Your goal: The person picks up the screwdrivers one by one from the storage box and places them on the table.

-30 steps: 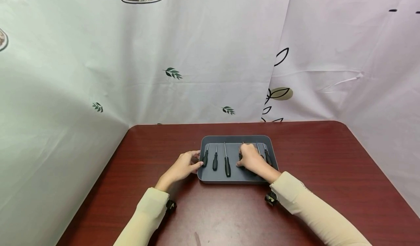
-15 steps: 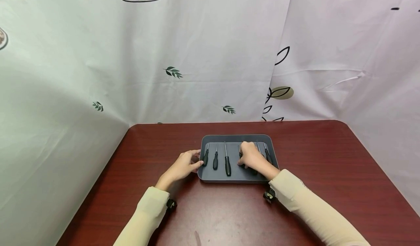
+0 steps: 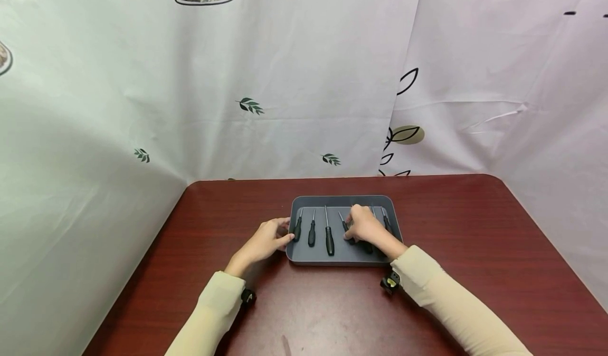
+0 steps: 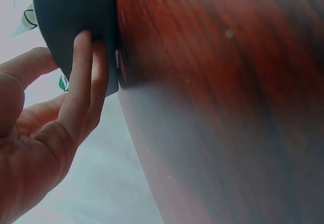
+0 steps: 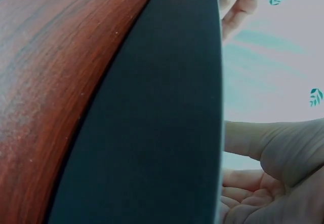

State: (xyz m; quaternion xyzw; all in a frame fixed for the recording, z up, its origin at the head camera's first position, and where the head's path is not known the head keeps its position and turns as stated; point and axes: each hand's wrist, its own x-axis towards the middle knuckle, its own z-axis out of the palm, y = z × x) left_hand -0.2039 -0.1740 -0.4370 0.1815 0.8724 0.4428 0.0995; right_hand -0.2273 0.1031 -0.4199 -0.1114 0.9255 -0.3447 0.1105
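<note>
A shallow grey tray [image 3: 328, 264] holds several black-handled screwdrivers in a row. At its left side my left hand [image 3: 261, 241] has the thumb over the rim and fingers [image 4: 81, 77] against the outer wall, pinching it. My right hand [image 3: 368, 227] is inside the tray, pinching a screwdriver [image 3: 345, 226] whose shaft tilts up to the left. Left of it lies a longer screwdriver [image 3: 330, 240], then two shorter ones. Another handle [image 3: 367, 247] shows below the right hand. In the right wrist view the tray wall [image 5: 147, 107] hides the fingertips.
The tray stands near the far edge of a red-brown wooden table [image 3: 294, 314]. Behind it hangs a white curtain [image 3: 294, 82] with leaf prints. One more screwdriver [image 3: 387, 223] lies by the tray's right wall, partly behind the right hand.
The screwdriver under my right hand has shifted left, its shaft now showing left of the fingers. The right hand has turned slightly. My left hand and the tray look still.
</note>
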